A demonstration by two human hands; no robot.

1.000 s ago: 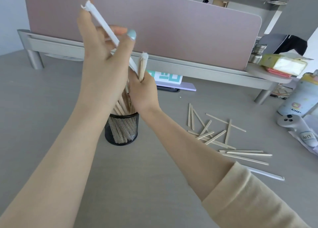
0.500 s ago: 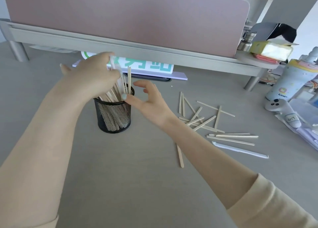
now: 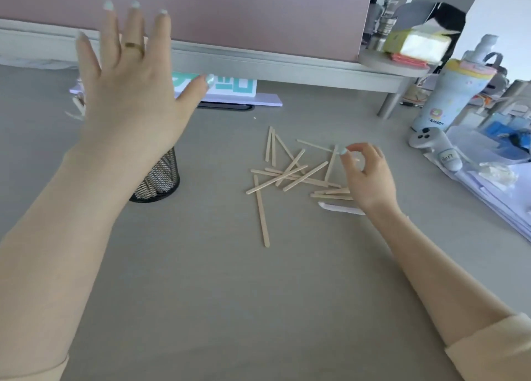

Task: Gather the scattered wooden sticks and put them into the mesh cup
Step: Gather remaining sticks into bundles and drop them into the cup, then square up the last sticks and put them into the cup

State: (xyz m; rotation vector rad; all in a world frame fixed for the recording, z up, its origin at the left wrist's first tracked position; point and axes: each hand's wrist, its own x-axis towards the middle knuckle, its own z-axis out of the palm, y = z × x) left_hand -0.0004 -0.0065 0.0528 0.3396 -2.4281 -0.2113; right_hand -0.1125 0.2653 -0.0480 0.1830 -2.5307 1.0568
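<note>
The black mesh cup (image 3: pixel 161 176) stands left of centre on the grey desk, its upper part hidden behind my left wrist. My left hand (image 3: pixel 129 93) hovers above it, fingers spread wide, holding nothing. Several wooden sticks (image 3: pixel 290 173) lie criss-crossed at mid-desk, and one long stick (image 3: pixel 261 211) lies apart just in front of them. My right hand (image 3: pixel 365 176) rests over the right end of the pile, thumb and forefinger pinched on the end of a thin stick (image 3: pixel 316 145) that still lies on the desk. A white paper-wrapped stick (image 3: pixel 339 208) lies just below that hand.
A pink divider and a grey shelf riser (image 3: pixel 287 67) close off the back. A teal-printed card (image 3: pixel 230 87) lies under the riser. At the right stand a pale blue bottle (image 3: pixel 454 93), a white controller (image 3: pixel 436 150), a tissue box (image 3: pixel 416 44) and stacked papers (image 3: pixel 488 185).
My left hand let go of the sticks in the cup, rose and spread open. My right hand moved from the cup rightward to the scattered pile and pinched at a stick.
</note>
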